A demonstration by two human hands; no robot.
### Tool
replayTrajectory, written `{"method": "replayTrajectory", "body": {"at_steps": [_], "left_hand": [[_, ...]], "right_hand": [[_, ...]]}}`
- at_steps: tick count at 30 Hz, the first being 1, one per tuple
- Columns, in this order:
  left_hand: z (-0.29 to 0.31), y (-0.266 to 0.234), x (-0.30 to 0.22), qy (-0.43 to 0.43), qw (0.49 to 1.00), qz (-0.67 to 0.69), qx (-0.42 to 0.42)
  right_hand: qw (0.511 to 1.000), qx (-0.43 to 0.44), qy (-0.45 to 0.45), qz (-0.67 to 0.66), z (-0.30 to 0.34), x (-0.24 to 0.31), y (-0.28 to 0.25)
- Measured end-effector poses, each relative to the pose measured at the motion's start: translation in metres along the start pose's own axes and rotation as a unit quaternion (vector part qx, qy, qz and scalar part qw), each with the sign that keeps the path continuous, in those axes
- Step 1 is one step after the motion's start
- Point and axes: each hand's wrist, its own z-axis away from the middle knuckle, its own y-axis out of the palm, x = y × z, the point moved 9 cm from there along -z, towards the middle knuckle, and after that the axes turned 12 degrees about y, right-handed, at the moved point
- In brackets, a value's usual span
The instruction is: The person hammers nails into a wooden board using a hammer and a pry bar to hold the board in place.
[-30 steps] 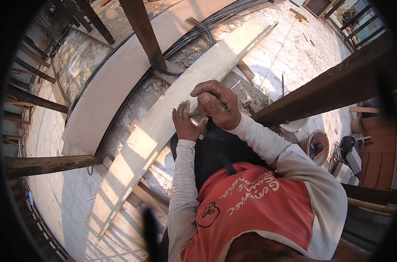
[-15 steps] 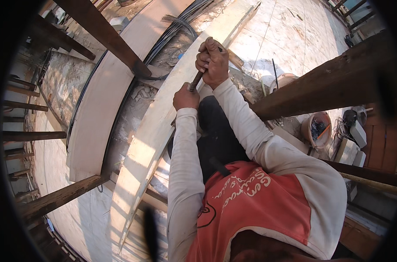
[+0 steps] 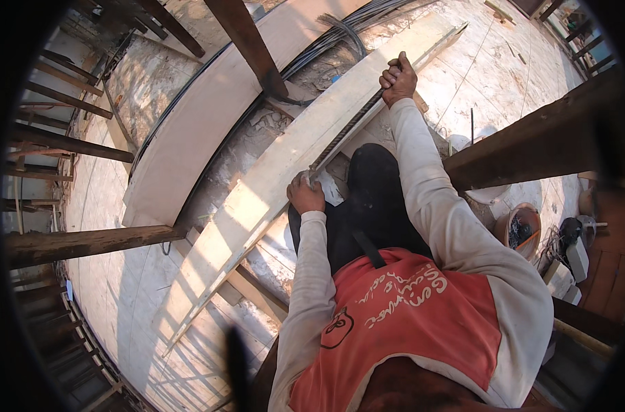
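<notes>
A dark, ribbed steel bar (image 3: 351,128) slants along the near edge of a long pale wooden plank (image 3: 271,159). My right hand (image 3: 399,80) is closed in a fist around the bar's far end, thumb up. Farther down, my left hand (image 3: 305,193) curls its fingers at the near end of the bar, by the plank's edge. What lies under the left palm is hidden. My bent knee in dark trousers (image 3: 378,180) is just right of the bar.
A curved light board (image 3: 189,137) and a bundle of thin steel rods (image 3: 333,44) lie beyond the plank. Dark wooden posts (image 3: 247,48) rise at left and a thick beam (image 3: 532,147) at right. A bucket (image 3: 517,226) with dark bits stands at the right.
My hands have moved apart: the right went up and right, the left downward. More of the ribbed bar now shows between them. The whole view has shifted slightly.
</notes>
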Motion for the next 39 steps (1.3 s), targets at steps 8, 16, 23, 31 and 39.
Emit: {"method": "replayTrajectory", "body": {"at_steps": [8,16,23,31,39], "left_hand": [[-0.016,0.01,0.005,0.054,0.993,-0.034,0.099],[-0.008,-0.018,0.019,0.052,0.992,-0.063,0.099],[0.048,-0.013,-0.02,0.109,0.987,0.08,0.093],[0.067,-0.012,-0.03,0.056,0.959,0.202,0.189],[0.132,-0.188,0.16,-0.178,0.965,-0.025,-0.19]], "right_hand": [[0.999,-0.035,0.024,0.021,-0.018,-0.041,-0.031],[0.997,-0.022,0.044,-0.055,0.02,-0.074,-0.056],[0.951,0.267,-0.092,0.123,0.181,-0.022,0.123],[0.83,0.531,0.038,0.167,0.295,-0.102,0.204],[0.715,0.63,0.226,0.202,0.355,-0.26,0.23]]}}
